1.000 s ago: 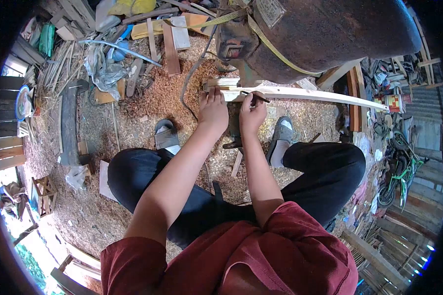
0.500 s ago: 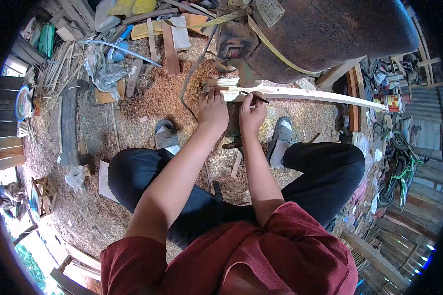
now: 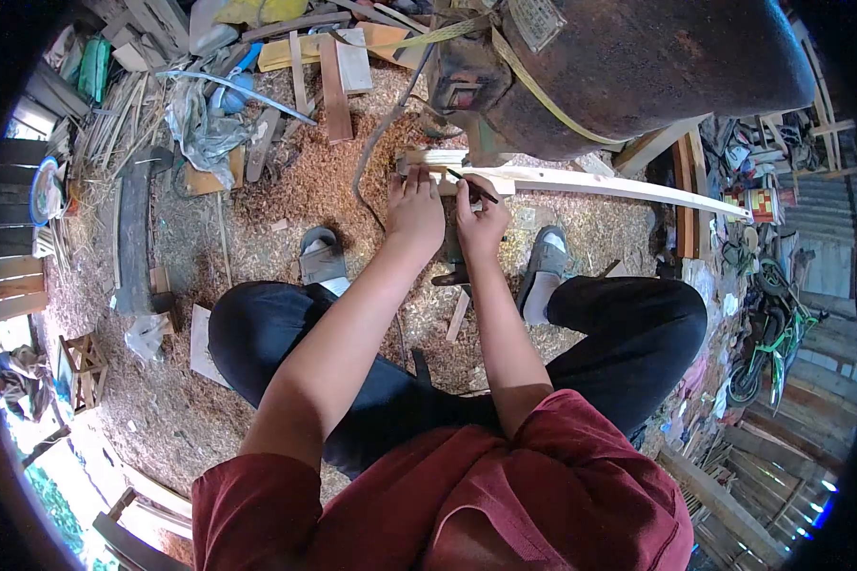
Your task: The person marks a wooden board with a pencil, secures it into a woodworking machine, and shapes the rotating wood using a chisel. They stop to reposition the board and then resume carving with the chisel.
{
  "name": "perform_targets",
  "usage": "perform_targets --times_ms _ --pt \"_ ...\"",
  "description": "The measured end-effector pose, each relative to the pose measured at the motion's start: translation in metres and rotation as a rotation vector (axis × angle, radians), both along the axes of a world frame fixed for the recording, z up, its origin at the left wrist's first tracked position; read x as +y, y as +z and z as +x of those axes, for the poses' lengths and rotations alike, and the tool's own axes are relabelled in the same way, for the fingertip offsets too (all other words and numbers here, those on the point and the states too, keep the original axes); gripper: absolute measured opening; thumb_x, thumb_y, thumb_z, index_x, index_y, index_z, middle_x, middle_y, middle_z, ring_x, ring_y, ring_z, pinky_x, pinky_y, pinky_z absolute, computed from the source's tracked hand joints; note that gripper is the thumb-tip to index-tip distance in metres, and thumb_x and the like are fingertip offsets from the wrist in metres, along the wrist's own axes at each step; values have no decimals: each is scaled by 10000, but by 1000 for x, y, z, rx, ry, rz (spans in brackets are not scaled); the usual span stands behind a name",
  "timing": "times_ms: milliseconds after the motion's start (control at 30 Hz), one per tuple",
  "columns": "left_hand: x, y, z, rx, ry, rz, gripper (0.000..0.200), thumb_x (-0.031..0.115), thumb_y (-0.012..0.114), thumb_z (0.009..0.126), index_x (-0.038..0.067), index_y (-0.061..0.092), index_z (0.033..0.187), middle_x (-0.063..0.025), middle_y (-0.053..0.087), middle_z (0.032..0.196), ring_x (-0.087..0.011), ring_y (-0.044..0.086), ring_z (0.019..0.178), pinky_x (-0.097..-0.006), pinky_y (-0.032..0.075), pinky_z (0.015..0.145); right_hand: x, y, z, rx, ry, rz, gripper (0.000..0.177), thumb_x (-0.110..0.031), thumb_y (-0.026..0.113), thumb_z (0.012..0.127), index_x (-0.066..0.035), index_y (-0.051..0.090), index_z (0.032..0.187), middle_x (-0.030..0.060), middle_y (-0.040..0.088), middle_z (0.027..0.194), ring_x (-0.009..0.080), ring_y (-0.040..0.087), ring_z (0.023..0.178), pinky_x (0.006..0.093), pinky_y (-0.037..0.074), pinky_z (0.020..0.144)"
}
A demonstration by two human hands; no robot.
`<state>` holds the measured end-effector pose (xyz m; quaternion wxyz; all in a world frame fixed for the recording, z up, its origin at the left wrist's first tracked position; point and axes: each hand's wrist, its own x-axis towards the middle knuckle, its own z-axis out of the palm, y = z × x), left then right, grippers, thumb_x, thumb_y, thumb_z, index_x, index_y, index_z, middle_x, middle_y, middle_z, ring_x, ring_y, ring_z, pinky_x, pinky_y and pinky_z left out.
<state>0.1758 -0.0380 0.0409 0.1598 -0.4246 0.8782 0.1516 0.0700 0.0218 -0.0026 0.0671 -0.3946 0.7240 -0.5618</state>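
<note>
A long pale wooden strip (image 3: pixel 628 187) runs from the work spot at centre out to the right. At its left end lies a short stack of pale wood pieces (image 3: pixel 435 158). My left hand (image 3: pixel 416 211) rests with its fingers on the near side of these pieces, pressing them. My right hand (image 3: pixel 483 217) is closed round a thin dark pencil-like tool (image 3: pixel 476 187), whose tip points up-left at the wood. The surface beneath the pieces is mostly hidden by my hands.
A large rusty metal body (image 3: pixel 628 67) hangs over the top right. A dark cable (image 3: pixel 373 143) curves left of my hands. Wood shavings (image 3: pixel 314 181) cover the floor. Boards (image 3: pixel 334 90) lie at the top, and a green motorbike (image 3: pixel 779 343) stands far right.
My right hand and the dark tool have shifted slightly left, closer to my left hand. My left hand stays on the wood. The view has shifted a little.
</note>
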Motion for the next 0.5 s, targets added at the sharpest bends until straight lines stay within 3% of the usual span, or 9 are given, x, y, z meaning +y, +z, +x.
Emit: perform_targets --times_ms 167,500 --pt "3 -12 0 50 22 -87 580 138 325 1032 -22 344 1588 -160 293 1690 -299 209 1591 -523 90 1294 -2 -4 0 -84 7 32 148 -124 737 948 -9 741 1041 147 759 898 196 736 784 306 564 736" --pt "1 -2 -1 -4 23 1 580 132 286 1040 -7 321 1602 -148 267 1705 -285 182 1601 -520 75 1299 -5 -8 -1 -14 13 80 167 -134 722 961 -1 736 1060 146 760 900 204 741 809 306 565 751"
